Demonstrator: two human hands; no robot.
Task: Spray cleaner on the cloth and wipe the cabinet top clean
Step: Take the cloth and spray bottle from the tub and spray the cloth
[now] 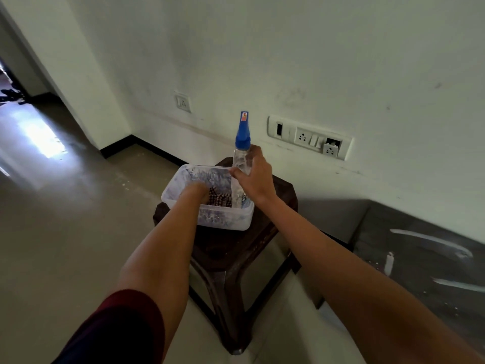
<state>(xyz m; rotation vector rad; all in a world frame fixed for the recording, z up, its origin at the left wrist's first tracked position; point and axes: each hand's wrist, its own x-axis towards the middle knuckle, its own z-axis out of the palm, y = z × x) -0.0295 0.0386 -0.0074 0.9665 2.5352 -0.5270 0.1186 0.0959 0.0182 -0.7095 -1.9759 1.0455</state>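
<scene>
A clear spray bottle [241, 153] with a blue nozzle stands upright in a translucent plastic tub [223, 219] on a dark brown stool [236, 248]. My right hand [253, 177] is wrapped around the bottle's body. My left hand [196, 190] reaches down into the tub, its fingers on a dark checked cloth [220, 199] lying at the bottom; whether the fingers grip the cloth is hidden. A dark grey cabinet top [420, 258] with pale smears lies low at the right.
A white wall with a long socket panel [309, 137] and a small switch [183, 103] rises just behind the stool. Pale tiled floor spreads to the left toward a bright doorway [15, 101]. A small white object [389, 262] lies on the cabinet top.
</scene>
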